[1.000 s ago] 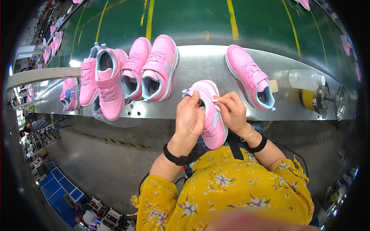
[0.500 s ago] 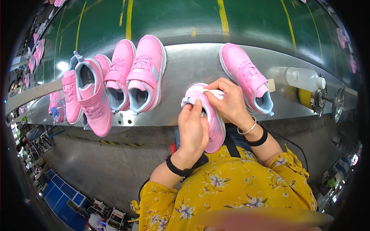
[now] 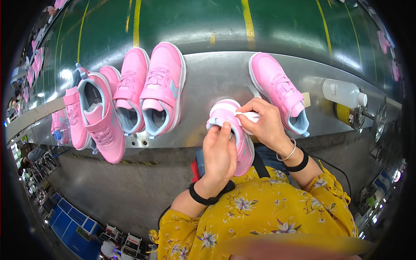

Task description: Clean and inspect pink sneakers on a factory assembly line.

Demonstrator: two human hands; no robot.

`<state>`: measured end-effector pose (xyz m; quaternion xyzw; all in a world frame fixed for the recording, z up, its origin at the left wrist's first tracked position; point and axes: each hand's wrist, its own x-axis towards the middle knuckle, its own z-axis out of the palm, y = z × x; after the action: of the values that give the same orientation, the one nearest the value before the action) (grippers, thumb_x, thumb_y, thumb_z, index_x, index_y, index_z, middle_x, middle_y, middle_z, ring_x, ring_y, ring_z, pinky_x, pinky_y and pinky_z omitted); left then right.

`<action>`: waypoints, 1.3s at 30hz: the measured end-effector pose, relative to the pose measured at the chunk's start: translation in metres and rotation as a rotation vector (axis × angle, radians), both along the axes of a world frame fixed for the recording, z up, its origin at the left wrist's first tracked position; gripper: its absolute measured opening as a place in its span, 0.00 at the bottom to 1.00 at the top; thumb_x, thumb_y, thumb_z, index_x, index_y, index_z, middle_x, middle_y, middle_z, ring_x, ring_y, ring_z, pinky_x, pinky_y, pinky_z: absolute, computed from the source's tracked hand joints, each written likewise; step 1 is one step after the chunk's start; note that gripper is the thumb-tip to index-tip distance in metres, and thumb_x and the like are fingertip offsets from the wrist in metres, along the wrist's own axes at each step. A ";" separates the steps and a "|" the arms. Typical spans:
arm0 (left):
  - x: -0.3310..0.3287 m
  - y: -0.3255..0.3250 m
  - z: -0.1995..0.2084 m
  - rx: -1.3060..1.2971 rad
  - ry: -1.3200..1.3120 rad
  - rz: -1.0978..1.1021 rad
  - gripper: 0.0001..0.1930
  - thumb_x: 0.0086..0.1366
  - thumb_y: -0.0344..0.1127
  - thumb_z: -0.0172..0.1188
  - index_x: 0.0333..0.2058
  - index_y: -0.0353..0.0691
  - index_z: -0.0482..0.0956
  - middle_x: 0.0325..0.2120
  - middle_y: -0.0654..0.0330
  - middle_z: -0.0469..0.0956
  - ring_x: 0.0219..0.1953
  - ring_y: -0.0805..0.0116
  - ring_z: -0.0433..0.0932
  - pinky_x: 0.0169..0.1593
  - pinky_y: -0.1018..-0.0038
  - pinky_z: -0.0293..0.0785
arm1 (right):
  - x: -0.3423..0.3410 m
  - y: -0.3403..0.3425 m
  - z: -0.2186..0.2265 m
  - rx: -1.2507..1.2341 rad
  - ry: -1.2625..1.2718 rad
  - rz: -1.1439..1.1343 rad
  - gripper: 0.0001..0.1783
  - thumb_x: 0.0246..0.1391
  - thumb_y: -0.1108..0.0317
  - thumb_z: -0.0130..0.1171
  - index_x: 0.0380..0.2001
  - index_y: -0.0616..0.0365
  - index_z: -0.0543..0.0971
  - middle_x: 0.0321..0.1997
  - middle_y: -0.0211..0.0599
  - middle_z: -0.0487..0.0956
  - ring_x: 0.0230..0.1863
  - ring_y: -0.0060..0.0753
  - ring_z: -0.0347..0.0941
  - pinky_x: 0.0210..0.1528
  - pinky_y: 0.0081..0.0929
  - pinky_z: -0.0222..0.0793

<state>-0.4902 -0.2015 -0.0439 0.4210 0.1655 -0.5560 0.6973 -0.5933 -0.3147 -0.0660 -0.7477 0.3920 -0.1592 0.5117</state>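
Note:
My left hand [image 3: 219, 154] is closed around the collar of a pink sneaker [image 3: 246, 160], its thumb on the pale blue collar lining. The sneaker is held at the bench edge close to my body, heel and white sole end pointing away from me, toe toward me. In my right hand [image 3: 268, 125] a small white cloth [image 3: 251, 116] is pinched between thumb and fingers, right beside the sneaker's heel. I cannot tell whether the cloth touches the sole. Another pink sneaker [image 3: 277, 82] lies just beyond my right hand, toe pointing away.
Several more pink sneakers [image 3: 162, 86] stand at the left of the metal bench [image 3: 212, 73]. To the right are a translucent bottle [image 3: 342, 92] with a white cap, a yellow roll [image 3: 343, 113] on a metal wheeled holder [image 3: 380, 123], and a small cream block [image 3: 306, 99]. Beyond runs a green belt [image 3: 195, 26].
My right hand and the cloth have shifted slightly right, baring more of the sneaker's white heel edge. The left hand keeps its hold. The whole view has shifted a little.

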 end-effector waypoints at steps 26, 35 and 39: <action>0.006 0.008 -0.002 -0.088 -0.089 -0.060 0.15 0.75 0.33 0.51 0.54 0.29 0.69 0.52 0.54 0.74 0.56 0.65 0.71 0.64 0.60 0.66 | -0.037 0.024 0.007 0.033 -0.009 -0.005 0.07 0.50 0.72 0.68 0.34 0.61 0.83 0.33 0.41 0.82 0.35 0.39 0.79 0.39 0.29 0.73; 0.012 0.014 -0.009 -0.105 -0.107 -0.072 0.16 0.74 0.32 0.52 0.54 0.28 0.68 0.53 0.52 0.73 0.57 0.61 0.71 0.64 0.59 0.66 | -0.055 0.032 0.022 0.614 -0.493 -0.119 0.10 0.57 0.75 0.65 0.42 0.65 0.81 0.51 0.38 0.79 0.50 0.24 0.75 0.54 0.25 0.72; 0.014 0.017 -0.008 -0.113 -0.107 -0.058 0.13 0.74 0.31 0.52 0.52 0.30 0.70 0.49 0.55 0.74 0.53 0.66 0.72 0.62 0.62 0.67 | -0.078 0.023 0.049 0.547 -0.512 -0.085 0.07 0.57 0.77 0.63 0.39 0.65 0.80 0.52 0.42 0.78 0.52 0.27 0.74 0.56 0.27 0.71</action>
<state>-0.4757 -0.1841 -0.0521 0.4147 0.0842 -0.5611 0.7114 -0.6713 -0.2920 -0.0168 -0.5025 0.3104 -0.2516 0.7668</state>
